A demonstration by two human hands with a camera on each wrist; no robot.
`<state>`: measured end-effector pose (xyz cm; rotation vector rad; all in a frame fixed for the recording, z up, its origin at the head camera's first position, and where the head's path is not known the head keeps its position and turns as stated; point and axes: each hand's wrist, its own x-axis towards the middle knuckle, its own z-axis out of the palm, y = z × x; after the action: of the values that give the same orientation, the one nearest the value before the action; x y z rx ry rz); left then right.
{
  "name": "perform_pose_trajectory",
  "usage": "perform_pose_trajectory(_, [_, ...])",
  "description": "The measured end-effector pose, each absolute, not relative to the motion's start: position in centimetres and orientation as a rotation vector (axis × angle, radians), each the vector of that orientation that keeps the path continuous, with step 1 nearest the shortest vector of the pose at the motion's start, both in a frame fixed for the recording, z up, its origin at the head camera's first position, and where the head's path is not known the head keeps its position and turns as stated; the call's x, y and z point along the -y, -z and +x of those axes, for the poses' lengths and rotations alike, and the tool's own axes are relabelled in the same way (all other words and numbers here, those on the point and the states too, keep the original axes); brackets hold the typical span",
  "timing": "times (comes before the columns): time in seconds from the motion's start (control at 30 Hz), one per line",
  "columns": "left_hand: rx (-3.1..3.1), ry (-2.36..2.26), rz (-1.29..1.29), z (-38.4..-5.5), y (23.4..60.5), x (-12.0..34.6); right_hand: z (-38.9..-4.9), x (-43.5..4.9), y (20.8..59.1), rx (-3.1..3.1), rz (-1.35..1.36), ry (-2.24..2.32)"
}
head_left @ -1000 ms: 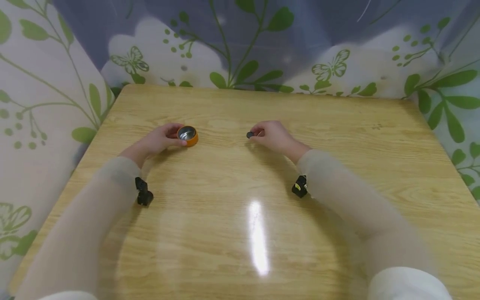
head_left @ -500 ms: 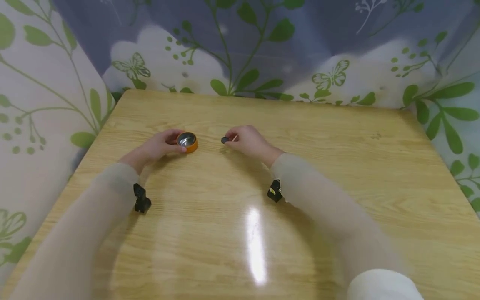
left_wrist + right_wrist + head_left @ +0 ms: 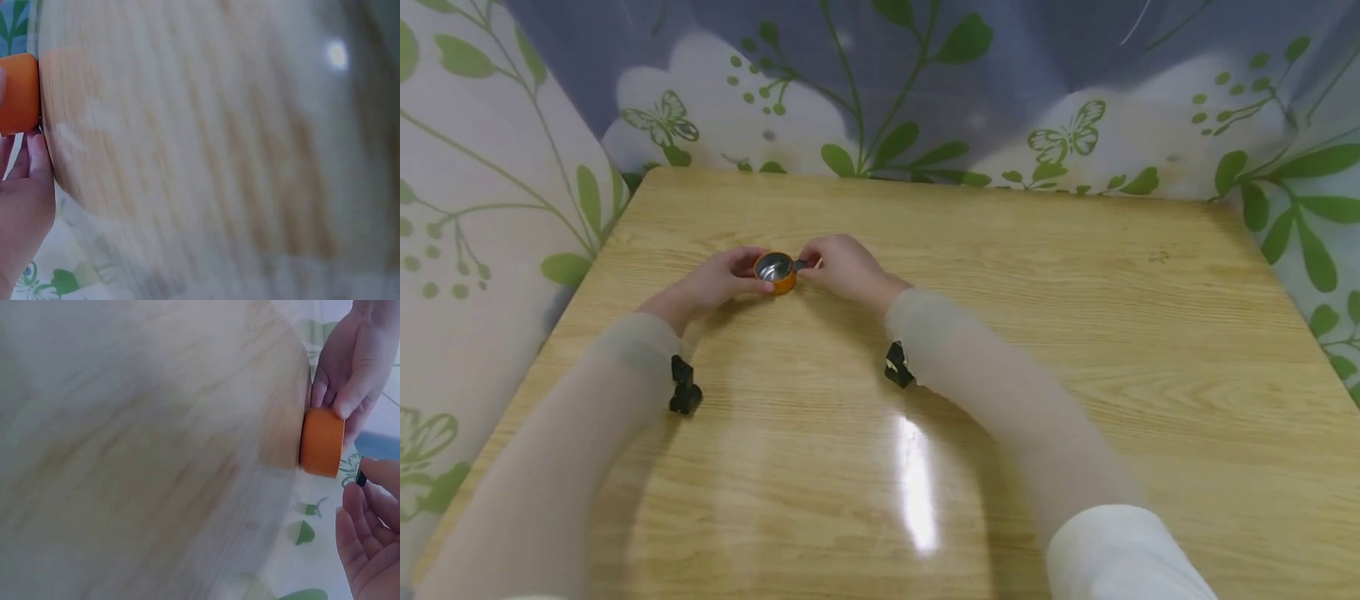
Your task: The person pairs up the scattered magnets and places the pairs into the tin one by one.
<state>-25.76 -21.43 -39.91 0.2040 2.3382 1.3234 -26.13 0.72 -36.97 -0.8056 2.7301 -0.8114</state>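
Note:
A small round bowl, orange outside and shiny metal inside, stands on the wooden table left of centre. Thumb and fingers of my left hand grip it from its left side. My right hand is at the bowl's right rim and pinches a small dark disc-like piece between thumb and fingertips. In the right wrist view the piece is just above the bowl's open side, apart from its wall. Its exact kind is too small to tell. In the left wrist view only the orange wall and part of the left hand show.
Wrist cameras, small and black, sit on the left cuff and the right cuff. A curtain with leaves and butterflies stands behind the table's far edge and along both sides. A bright light reflection lies on the tabletop.
My right hand has moved left across the table with the dark piece, from well apart to the bowl's right rim. The left hand and bowl have stayed in place.

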Motion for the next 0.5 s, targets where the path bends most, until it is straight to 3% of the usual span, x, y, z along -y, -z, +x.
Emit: perform_pose_trajectory(0.5, [-2.302,-1.393,0.182,-25.9,40.3,21.6,-26.7,2.7,37.5,-2.743,-0.718,0.678])
